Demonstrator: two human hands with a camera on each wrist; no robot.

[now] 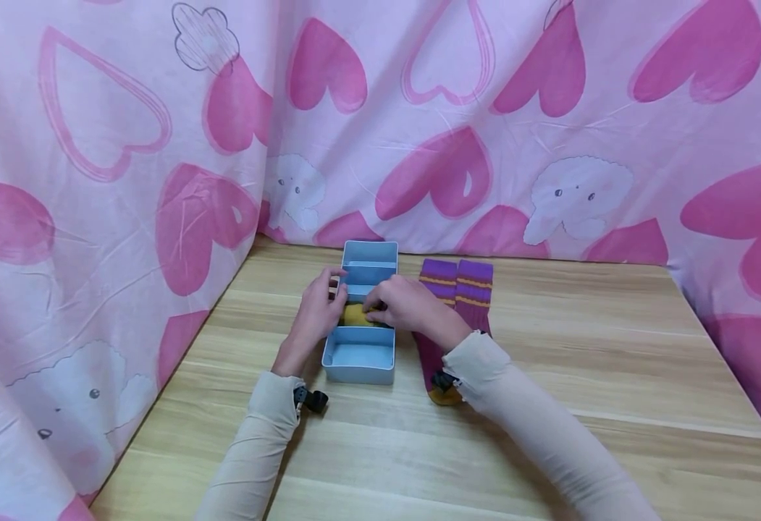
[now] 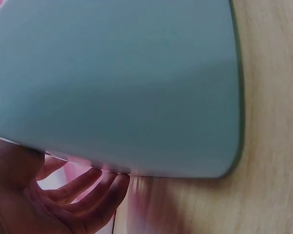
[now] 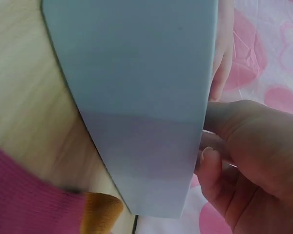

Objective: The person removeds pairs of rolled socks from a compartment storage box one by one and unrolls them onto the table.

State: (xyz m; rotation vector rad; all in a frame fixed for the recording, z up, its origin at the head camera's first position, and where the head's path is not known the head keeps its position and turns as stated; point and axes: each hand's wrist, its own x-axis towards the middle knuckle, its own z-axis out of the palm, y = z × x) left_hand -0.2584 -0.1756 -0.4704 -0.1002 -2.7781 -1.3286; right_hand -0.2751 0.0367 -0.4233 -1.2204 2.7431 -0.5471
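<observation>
Tucking or adjusting a mustard-yellow cloth item (image 1: 354, 315) appears to be the step in hand. The item sits inside the blue box (image 1: 360, 375), in the compartment directly behind the front one. The right hand (image 1: 409, 300) reaches over the right wall with fingers bent at the item; whether they pinch or merely press it cannot be determined, the tips being hidden. The left hand (image 1: 318, 311) is at the left rim, its fingers loosely bent and slightly parted. A striped purple pair of socks (image 1: 474, 289) lies flat on the worktop (image 1: 582, 362), right of the box and partly beneath the right wrist.

Recommended practice: brace the left wall lightly, since the box looks light enough to slide. Work the cloth downward with even pressure, easing its edges below the dividers without bowing them. Raise the right wrist slightly so that the sleeve does not drag the socks.
</observation>
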